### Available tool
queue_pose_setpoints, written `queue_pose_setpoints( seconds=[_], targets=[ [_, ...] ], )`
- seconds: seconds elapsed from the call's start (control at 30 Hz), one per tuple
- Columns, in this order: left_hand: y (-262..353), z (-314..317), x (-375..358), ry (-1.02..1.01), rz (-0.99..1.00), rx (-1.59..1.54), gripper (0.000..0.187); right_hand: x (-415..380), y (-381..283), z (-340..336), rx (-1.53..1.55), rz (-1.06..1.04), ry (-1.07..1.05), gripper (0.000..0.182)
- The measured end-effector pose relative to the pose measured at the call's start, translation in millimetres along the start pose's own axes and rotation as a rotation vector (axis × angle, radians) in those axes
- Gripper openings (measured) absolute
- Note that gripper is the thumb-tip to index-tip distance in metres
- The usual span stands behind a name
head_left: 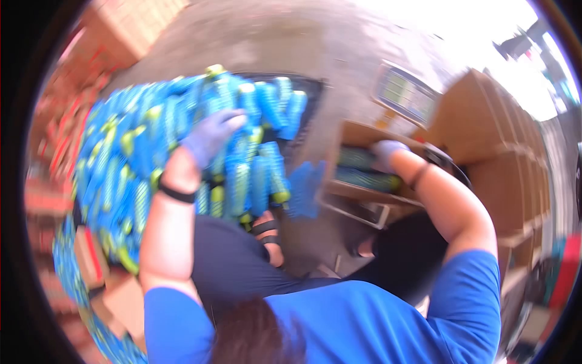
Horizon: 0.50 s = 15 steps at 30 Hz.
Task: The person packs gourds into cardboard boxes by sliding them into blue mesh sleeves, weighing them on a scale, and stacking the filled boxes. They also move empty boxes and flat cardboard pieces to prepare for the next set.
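My left hand (212, 136), in a pale purple glove, is over a big pile of long blue mesh-sleeved items (239, 182) with yellow-green parts. Its fingers are apart and reach to the right, and nothing shows in them. My right hand (388, 151), gloved the same way, reaches into an open cardboard box (357, 130) on my right. Its fingers are blurred and partly hidden by the box. Inside that box, similar mesh-sleeved items (367, 179) lie side by side, close under my right hand.
Behind the box stands a scale with a display panel (406, 94). Tall stacked cartons (503, 158) rise at the right. A loose blue net (306, 188) lies between pile and box. Red-and-brown cartons (66, 139) line the left. My sandalled foot (267, 236) is by the pile.
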<state>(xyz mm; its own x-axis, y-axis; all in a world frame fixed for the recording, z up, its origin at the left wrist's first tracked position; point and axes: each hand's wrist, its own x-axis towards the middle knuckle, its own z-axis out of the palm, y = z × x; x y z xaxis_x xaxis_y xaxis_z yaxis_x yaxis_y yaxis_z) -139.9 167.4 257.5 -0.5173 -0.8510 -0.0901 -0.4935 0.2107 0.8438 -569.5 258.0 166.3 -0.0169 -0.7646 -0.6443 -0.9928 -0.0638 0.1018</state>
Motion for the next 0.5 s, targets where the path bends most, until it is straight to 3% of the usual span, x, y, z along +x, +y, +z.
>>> queue_pose_setpoints(
  seconds=[0.07, 0.1, 0.13, 0.17, 0.2, 0.3, 0.4, 0.47, 0.5],
  targets=[
    [14.3, -0.1, -3.5, 0.015, 0.040, 0.089, 0.049, 4.9, 4.1, 5.2, 0.013, -0.033, 0.068, 0.046],
    [30.5, -3.5, -6.5, -0.066, -0.055, -0.014, 0.052, 0.7, 3.7, 3.0, -0.020, -0.098, 0.102, 0.045],
    [19.9, -1.8, 3.2, -0.065, 0.030, 0.104, 0.056, -1.5, 7.5, 5.4, -0.014, -0.098, 0.120, 0.049],
    [32.8, -4.6, -3.9, -0.061, 0.013, 0.099, 0.057, -13.1, -7.5, -11.3, 0.026, 0.005, -0.016, 0.054],
    [37.5, -6.7, -6.8, -0.009, 0.107, 0.209, 0.058, -7.1, 3.6, -1.5, 0.057, -0.013, 0.025, 0.058],
    [44.4, -17.5, -25.8, -0.033, 0.072, 0.120, 0.057, 8.3, 15.8, 12.1, 0.034, -0.021, 0.008, 0.061],
    [17.1, -38.5, -45.4, -0.025, 0.101, 0.056, 0.054, 10.3, 17.7, 18.9, 0.005, 0.026, 0.000, 0.061],
    [-23.8, -49.6, -58.1, 0.044, 0.164, -0.170, 0.050, 8.0, 15.1, 25.8, 0.038, 0.027, 0.032, 0.064],
    [-43.2, -57.3, -67.5, 0.092, 0.079, -0.169, 0.048, 10.5, 12.2, 26.1, 0.074, 0.022, 0.066, 0.067]
  ],
)
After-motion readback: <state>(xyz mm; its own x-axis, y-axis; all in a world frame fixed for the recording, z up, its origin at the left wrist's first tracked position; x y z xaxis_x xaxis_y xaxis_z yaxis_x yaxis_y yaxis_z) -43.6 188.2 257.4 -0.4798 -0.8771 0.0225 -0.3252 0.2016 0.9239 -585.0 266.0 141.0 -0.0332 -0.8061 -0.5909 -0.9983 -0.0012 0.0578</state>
